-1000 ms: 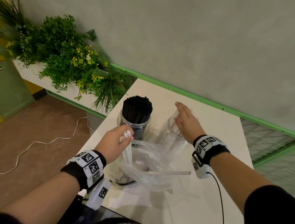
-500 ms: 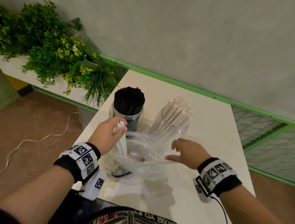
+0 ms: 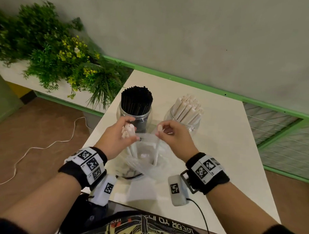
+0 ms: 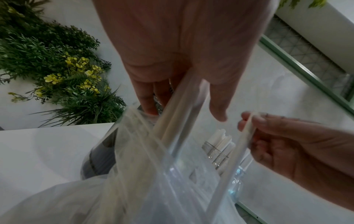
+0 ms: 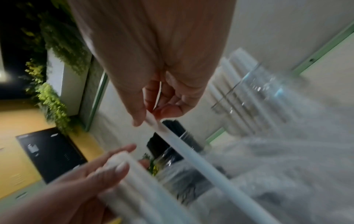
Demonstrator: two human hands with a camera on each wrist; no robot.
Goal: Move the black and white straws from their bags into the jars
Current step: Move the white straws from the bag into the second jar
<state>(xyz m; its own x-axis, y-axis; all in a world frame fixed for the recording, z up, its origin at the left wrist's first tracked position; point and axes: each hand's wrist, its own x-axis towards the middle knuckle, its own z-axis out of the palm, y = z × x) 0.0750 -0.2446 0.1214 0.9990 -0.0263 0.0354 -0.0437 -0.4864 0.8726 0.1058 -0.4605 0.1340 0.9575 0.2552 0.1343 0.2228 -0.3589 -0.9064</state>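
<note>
Bench [image 3: 219, 155]: white, carrying the bag and both jars.
Bag [image 3: 144, 162]: clear plastic, crumpled on the near part of the bench between the wrists, white straws standing in it.
Left hand [image 3: 117, 138]: its grip is closed around a small bundle of white straws [image 3: 130, 131] over the bag.
Right hand [image 3: 174, 137]: its grip pinches a single white straw [image 3: 157, 147] near the top end, the lower end down in the bag.
Left jar [image 3: 135, 116]: behind the left hand, packed with upright black straws [image 3: 136, 100].
Right jar [image 3: 185, 118]: beside it, holding leaning white straws.
Plants [image 3: 55, 56]: beyond the bench's left edge.
</note>
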